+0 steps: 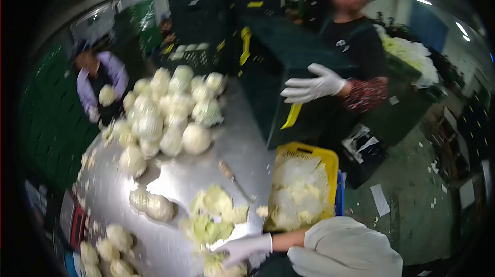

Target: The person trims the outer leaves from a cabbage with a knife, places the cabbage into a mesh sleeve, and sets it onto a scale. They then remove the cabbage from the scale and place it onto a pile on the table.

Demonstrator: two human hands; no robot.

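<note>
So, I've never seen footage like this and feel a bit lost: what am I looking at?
There's no machine here: it's one picture, from a camera worn on a person's head, looking forward and down. The white-gloved right hand at the bottom is the wearer's; it is at loose pale green leaves, but whether it grips any is unclear. The left hand isn't in view. On the shiny grey metal table lie round pale cabbage heads and a wooden-handled knife. At its edge, a yellow plastic basket holds more leaves. The white-gloved hand against the large dark green plastic crate is a co-worker's.

Glossy metal table point(232, 140) — plastic basket point(333, 171)
</note>
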